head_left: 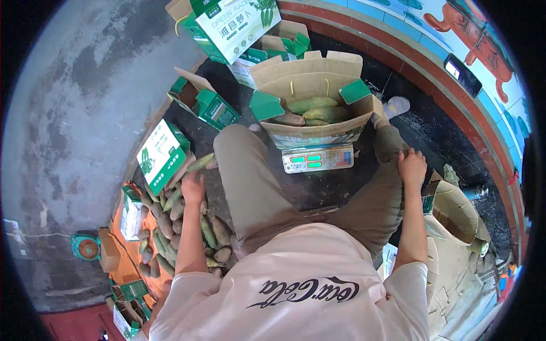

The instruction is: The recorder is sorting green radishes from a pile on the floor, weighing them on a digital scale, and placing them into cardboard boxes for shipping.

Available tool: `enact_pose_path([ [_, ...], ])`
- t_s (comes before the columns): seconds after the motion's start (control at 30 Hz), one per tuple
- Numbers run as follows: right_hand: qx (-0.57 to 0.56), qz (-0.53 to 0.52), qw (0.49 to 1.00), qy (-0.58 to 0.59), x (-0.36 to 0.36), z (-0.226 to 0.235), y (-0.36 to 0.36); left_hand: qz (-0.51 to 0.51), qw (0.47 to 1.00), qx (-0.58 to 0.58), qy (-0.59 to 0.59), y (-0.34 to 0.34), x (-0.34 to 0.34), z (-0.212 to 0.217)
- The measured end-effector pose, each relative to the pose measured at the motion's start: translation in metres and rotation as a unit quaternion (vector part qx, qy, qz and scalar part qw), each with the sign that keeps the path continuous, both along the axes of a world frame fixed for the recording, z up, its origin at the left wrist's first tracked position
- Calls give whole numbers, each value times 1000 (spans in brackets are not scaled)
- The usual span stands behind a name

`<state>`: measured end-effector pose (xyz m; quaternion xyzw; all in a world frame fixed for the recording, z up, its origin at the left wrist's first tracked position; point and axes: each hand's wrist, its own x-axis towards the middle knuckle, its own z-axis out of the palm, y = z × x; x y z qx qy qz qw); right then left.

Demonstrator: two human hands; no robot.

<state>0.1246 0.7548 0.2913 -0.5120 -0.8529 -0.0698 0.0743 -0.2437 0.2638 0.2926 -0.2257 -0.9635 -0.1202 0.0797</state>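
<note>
My left hand (pixel 193 188) reaches down beside my left knee, over a pile of long green and brownish radishes (pixel 165 224). Just past its fingers lies a pale green radish (pixel 200 163); whether the hand grips it, I cannot make out. On my right knee rests my right hand (pixel 412 167), fingers spread and holding nothing. Between my feet stands an open cardboard box (pixel 310 79) with green flaps and several radishes (pixel 313 105) inside. Under the box is a weighing scale (pixel 317 159), its green display lit.
More white-and-green boxes (pixel 162 150) stand at the left, others (pixel 236 28) at the far side. An open brown carton (pixel 455 210) is by my right arm. A phone-like dark object (pixel 463 75) is at the tiled wall. A green round device (pixel 87 248) sits far left.
</note>
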Motion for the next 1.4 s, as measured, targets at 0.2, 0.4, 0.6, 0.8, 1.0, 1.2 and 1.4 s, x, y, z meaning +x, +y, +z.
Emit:
enact_pose_path([
  [0.2,-8,21,1000,-13,-10,-1,-1,75,931,-258,-246,-183,44,-182],
  [0.4,-3,10,1000,-24,2,-8,-2,150,867,-252,-404,-233,123,-262],
  [0.6,1,6,999,-41,5,2,-11,41,869,-259,-420,-233,166,-291],
  [0.8,19,31,999,-30,0,-8,-8,-43,897,-152,-412,-255,190,-338],
  [1.0,16,22,999,-41,2,-4,-11,-41,909,-108,-400,-242,217,-357],
  [1.2,11,13,998,-58,3,-2,-10,-44,910,-149,-385,-247,236,-365],
  [1.4,6,15,997,-69,-1,0,-10,103,833,-192,-508,-258,250,-360],
])
